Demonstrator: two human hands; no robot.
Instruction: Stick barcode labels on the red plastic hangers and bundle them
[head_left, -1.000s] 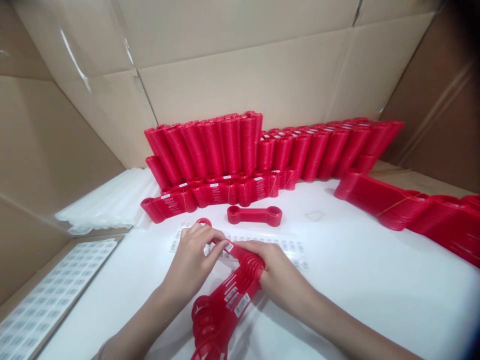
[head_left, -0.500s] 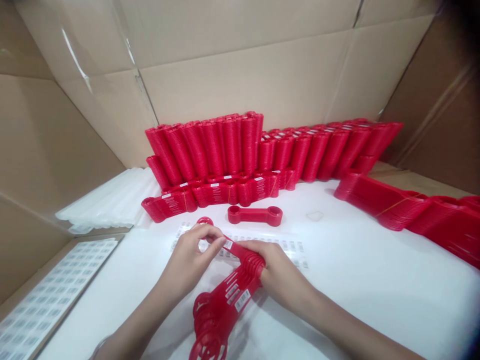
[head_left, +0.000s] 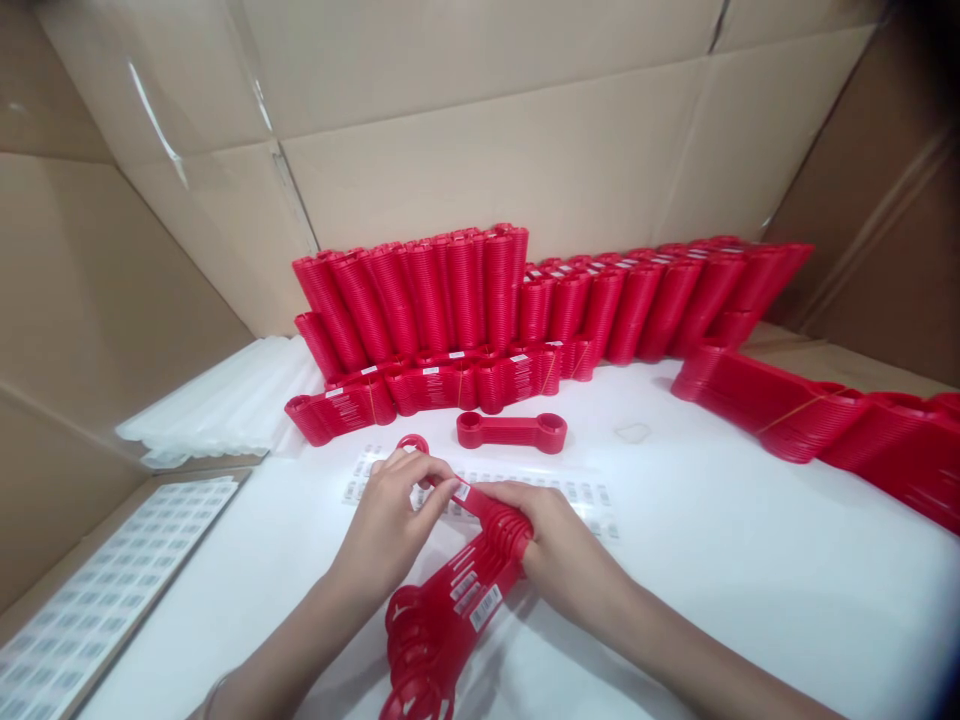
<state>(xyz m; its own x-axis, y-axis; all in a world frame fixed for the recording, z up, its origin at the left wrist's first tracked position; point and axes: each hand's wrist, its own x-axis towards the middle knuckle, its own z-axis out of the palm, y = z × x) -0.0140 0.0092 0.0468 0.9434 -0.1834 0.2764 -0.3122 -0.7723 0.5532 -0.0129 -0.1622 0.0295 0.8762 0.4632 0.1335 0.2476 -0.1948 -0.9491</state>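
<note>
My right hand is wrapped round one end of a fanned bunch of red plastic pieces, several with white barcode labels. The bunch hangs toward the lower middle, ring ends down. One red piece sticks out of it to the upper left. My left hand pinches a small white label against that piece with thumb and forefinger. A sheet of barcode labels lies on the table behind my hands. Just beyond it rests a short stack of red pieces.
Tall red stacks stand along the cardboard wall, with banded bundles before them. More bundles lie at right. White plastic sleeves and a board of label sheets are at left. A loose rubber band lies mid-table.
My left thumb and forefinger have shifted slightly right along the outstretched red piece, over the label. My right hand keeps its hold on the bunch. The whole view has moved very slightly.
</note>
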